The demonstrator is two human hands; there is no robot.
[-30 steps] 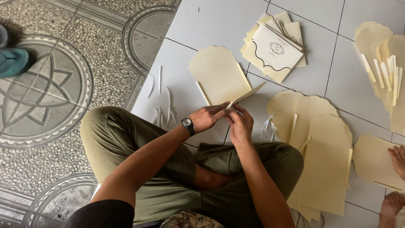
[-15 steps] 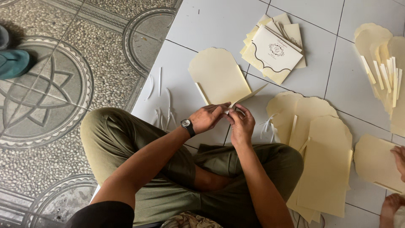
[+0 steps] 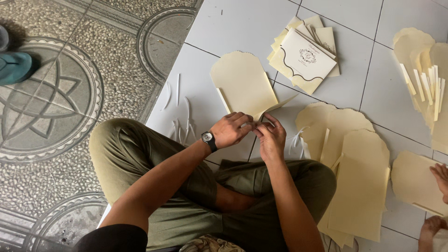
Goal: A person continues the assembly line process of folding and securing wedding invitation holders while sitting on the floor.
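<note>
A: Cream card (image 3: 242, 86) flat on the white tile floor (image 3: 233, 28), arched top pointing away, right in front of the crossed legs. Both hands meet at its near corner.

B: Left hand (image 3: 231, 130), the one with the watch (image 3: 208, 138), has its fingers curled in, pinched on something small at that corner. I'd call it a tape backing, but it's too fine to be sure.

A: Right hand (image 3: 269, 137)?

B: Fingertips drawn together, touching the same spot, just beside the raised side flap (image 3: 280, 102).

A: So the step looks like peeling a strip at the flap edge.

B: That's my read. White strips (image 3: 179, 112) lie loose on the tile to the left. The next move would call for a clean pull along the edge without creasing the card.

A: Around them?

B: Printed cards (image 3: 305, 56) stacked beyond, cream blanks (image 3: 359, 182) piled to the right, and another person's hand (image 3: 441, 175) resting on a sheet at the far right edge.
</note>
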